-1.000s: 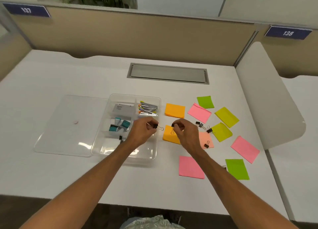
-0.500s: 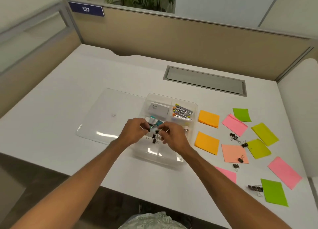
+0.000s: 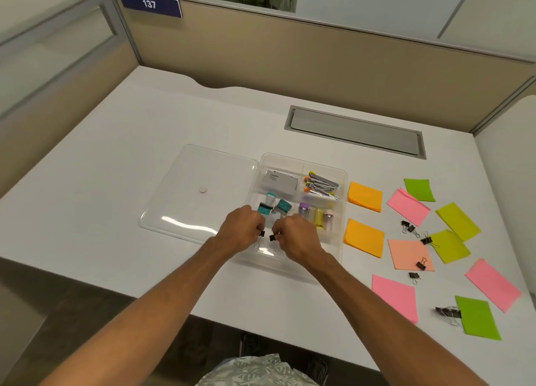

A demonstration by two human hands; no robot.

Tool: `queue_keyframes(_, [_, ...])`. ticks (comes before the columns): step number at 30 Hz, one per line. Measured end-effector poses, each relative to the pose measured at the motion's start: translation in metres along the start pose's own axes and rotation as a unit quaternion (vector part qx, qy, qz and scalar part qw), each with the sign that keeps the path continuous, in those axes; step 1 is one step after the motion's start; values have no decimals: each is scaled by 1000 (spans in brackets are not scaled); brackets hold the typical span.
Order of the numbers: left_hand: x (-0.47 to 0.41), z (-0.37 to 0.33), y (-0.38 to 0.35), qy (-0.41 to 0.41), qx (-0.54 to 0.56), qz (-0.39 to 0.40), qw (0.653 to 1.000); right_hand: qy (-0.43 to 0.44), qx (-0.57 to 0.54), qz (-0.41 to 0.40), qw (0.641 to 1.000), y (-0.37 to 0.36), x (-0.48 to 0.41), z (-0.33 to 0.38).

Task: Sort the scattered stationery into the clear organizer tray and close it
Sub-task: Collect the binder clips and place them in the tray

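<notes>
Head view takes in the white surface (image 3: 116, 200) first, then the clear organizer tray (image 3: 343, 211) near its front edge with its lid (image 3: 185, 188) lying open flat to the left. The tray looks like rigid, light plastic, likely slick, so closing it should mean lifting the lid by its far left rim. Right of the tray, the sticky notes (image 3: 365, 237) lie scattered in orange, pink and green; they are thin and floppy, best pinched at an edge or slid off the surface. Among them sit small black binder clips (image 3: 421, 265), stiff, light and easy to fumble (their wire handles give the surest hold). Over the tray's near-left compartment, the left hand (image 3: 240, 230) pinches one clip and the right hand (image 3: 294, 235) another, each grip closed on the black body. Both hands hide that compartment's floor, so its contents are unclear, and a larger clip at the lower right is blurred.
</notes>
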State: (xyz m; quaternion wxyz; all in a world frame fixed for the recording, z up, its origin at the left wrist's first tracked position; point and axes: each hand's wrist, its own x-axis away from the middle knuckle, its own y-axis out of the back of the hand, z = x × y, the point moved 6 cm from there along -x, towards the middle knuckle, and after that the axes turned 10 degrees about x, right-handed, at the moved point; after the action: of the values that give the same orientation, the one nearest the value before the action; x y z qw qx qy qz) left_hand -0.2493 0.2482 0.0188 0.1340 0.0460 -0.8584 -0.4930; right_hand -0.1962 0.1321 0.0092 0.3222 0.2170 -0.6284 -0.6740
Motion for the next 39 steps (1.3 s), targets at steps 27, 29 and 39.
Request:
queue_keyframes(27, [-29, -141, -32, -143, 113, -14, 983, -135, -151, -123, 972, 34, 83, -136])
queue_keyframes(29, [-31, -161, -47, -155, 114, 0, 981, -157, -144, -118, 970, 33, 101, -160])
queue_keyframes(39, [-26, -253, -128, -186, 115, 80, 972, -313, -107, -46, 943, 17, 177, -289])
